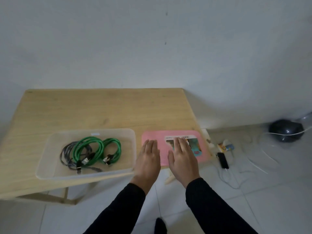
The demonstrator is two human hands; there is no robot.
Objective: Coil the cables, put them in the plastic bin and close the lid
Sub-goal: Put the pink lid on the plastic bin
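Observation:
A clear plastic bin (128,137) stands open on the wooden table (101,108). Inside it lie two coiled green cables (98,148) and a coiled grey cable (67,154). To the right of the bin a pink lid (204,149) with a picture label lies flat on the table. My left hand (148,159) hovers flat over the lid's left edge, fingers together and extended, holding nothing. My right hand (183,157) is spread flat over the lid's middle, covering part of the label. Whether the palms touch the lid I cannot tell.
The table's right edge runs just past the lid. On the tiled floor to the right lie a black adapter (222,160) with white wires, small packets (225,146) and a dark round object (286,132). A white wall stands behind.

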